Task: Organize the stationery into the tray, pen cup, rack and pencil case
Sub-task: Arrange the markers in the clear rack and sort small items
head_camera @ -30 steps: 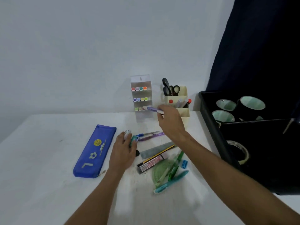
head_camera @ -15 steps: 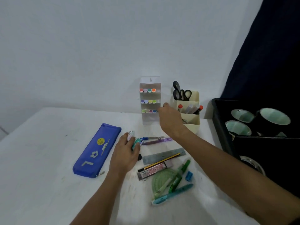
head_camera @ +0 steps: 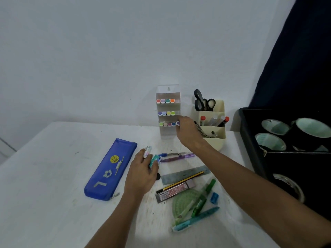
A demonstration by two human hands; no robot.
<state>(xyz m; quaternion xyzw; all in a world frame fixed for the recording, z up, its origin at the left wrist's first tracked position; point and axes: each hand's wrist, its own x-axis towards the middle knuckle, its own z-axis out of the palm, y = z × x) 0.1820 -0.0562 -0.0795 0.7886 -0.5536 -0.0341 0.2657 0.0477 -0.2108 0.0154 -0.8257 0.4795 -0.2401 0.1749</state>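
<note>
A clear marker rack stands against the wall with three rows of coloured markers. My right hand pinches a purple marker at the right end of the bottom row. My left hand holds a teal eraser and a small white item near the blue pencil case. A cream pen cup with scissors stands right of the rack. Loose on the table lie a ruler, a pencil, a protractor, pens and a blue sharpener.
A black tray at the right holds several tape rolls. A purple pen and a compass lie between my hands. The white table meets the wall behind the rack.
My right hand carried the purple marker from in front of the rack into the right end of the bottom row. My left hand stayed near the pencil case. The camera shifted left.
</note>
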